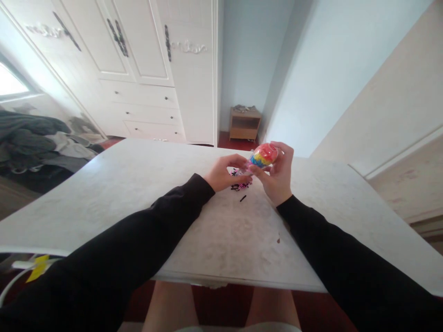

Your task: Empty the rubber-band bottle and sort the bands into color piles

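Cupping the ball (263,155) in the half-curled right hand (279,177), pinching at its left end with the nearly closed left hand (224,174), over the far middle of the surface (121,189); best held lightly, clear of the scraps (238,186)

A pale room with a white wardrobe (148,46) and bright light at the left.
The wardrobe spans the far side, with dark handles (122,42), scrolled white mouldings (188,47) and rows of small-knobbed drawers (145,97) low in its middle. A bright window (10,80) shows at the left edge, above a heap of dark and pale cloth (29,143). Beside the wardrobe, a small wooden cabinet (244,133) stands on the red floor (223,304) near a pale blue wall (342,55). To the right runs a cream panel (398,87) with faint markings. A white, lightly mottled surface (114,184) spans the foreground.
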The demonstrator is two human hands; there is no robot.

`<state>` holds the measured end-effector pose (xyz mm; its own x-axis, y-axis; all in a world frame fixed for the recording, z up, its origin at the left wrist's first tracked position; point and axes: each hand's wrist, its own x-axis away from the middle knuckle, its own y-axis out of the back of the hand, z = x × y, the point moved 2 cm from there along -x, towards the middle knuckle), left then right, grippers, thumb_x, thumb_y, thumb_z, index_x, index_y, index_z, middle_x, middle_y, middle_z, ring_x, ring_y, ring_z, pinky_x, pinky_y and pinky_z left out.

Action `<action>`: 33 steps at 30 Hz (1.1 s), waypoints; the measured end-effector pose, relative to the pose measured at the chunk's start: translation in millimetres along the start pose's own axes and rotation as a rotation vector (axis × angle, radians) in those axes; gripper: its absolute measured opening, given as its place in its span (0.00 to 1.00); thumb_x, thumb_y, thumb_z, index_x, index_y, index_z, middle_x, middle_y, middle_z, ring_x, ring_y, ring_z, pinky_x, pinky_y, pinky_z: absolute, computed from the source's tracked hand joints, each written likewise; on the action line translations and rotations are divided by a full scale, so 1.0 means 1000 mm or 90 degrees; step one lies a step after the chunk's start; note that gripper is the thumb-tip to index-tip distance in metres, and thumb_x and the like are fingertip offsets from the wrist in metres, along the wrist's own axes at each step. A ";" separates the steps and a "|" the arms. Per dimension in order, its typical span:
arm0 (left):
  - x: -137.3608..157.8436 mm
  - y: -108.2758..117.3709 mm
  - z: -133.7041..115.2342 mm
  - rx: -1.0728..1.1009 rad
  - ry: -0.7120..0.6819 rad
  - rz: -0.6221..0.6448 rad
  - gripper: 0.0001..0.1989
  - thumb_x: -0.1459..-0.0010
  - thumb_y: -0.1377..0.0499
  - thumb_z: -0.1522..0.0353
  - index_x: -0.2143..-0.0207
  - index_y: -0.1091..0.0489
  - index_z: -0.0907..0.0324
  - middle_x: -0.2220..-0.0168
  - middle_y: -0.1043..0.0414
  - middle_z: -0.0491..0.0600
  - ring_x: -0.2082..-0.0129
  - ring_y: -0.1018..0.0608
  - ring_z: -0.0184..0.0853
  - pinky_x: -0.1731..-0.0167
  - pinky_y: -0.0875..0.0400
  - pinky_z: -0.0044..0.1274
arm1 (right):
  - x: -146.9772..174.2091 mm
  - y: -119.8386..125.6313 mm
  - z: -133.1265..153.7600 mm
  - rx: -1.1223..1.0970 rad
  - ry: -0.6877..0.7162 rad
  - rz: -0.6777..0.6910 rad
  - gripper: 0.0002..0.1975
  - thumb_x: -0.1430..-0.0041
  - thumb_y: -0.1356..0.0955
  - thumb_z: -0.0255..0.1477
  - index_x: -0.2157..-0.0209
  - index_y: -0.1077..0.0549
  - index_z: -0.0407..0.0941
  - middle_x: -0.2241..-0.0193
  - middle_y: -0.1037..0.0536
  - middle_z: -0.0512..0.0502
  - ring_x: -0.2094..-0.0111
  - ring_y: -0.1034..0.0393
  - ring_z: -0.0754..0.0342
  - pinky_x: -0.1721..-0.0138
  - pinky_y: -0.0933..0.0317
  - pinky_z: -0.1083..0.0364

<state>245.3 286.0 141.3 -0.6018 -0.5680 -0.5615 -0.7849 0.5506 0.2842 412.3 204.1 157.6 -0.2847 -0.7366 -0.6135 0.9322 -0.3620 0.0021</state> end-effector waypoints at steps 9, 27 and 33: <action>0.000 -0.001 0.002 0.019 0.008 0.041 0.21 0.41 0.28 0.54 0.56 0.19 0.62 0.59 0.15 0.55 0.61 0.16 0.37 0.54 0.20 0.31 | -0.010 0.002 0.003 -0.038 -0.067 0.041 0.23 0.53 0.17 0.43 0.61 0.25 0.50 0.64 0.20 0.49 0.62 0.23 0.47 0.49 0.25 0.38; 0.001 0.001 -0.002 0.032 0.045 0.093 0.24 0.37 0.34 0.50 0.53 0.19 0.62 0.55 0.16 0.55 0.57 0.18 0.39 0.53 0.23 0.32 | -0.013 0.000 -0.008 -0.078 -0.049 0.077 0.26 0.55 0.16 0.43 0.60 0.27 0.51 0.64 0.21 0.52 0.63 0.25 0.51 0.58 0.24 0.48; 0.000 0.002 -0.005 -0.015 0.003 0.085 0.21 0.35 0.35 0.53 0.53 0.19 0.61 0.55 0.15 0.55 0.56 0.17 0.39 0.51 0.25 0.32 | -0.015 0.001 -0.006 -0.079 -0.016 0.089 0.24 0.55 0.16 0.38 0.60 0.25 0.50 0.63 0.19 0.52 0.61 0.23 0.52 0.57 0.25 0.49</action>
<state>242.4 283.9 146.0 -0.7021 -0.4935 -0.5133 -0.7008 0.6068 0.3750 418.9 218.1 162.2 -0.1539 -0.7895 -0.5941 0.9832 -0.1824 -0.0123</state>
